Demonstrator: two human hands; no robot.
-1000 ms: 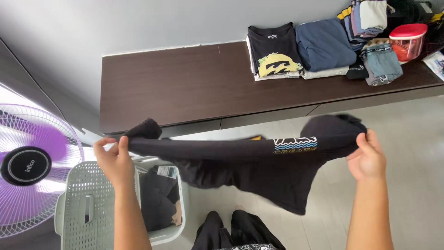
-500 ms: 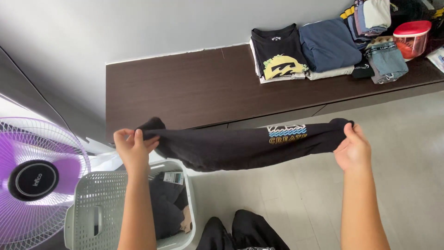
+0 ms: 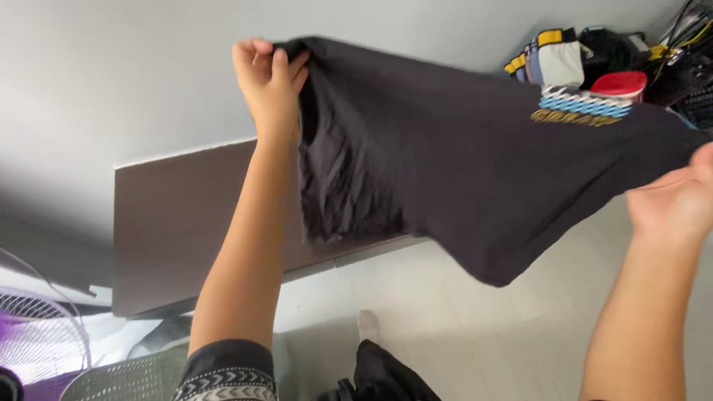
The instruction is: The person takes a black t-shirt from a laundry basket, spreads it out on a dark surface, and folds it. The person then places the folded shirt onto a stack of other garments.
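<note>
A black t-shirt with a small blue and yellow print hangs spread out in the air in front of me. My left hand is raised high against the grey wall and pinches one edge of the shirt. My right hand grips the other edge at the right border of the view, lower than the left. The shirt covers most of the dark brown bench and the folded clothes behind it.
A red-lidded container and a pile of folded clothes show above the shirt at the back right. A purple fan and a grey laundry basket are at the lower left. Pale floor tiles lie below.
Both hands have lifted the shirt from waist height up high and shaken it open, so it now hangs flat. The view has tilted, hiding the folded clothes behind the shirt.
</note>
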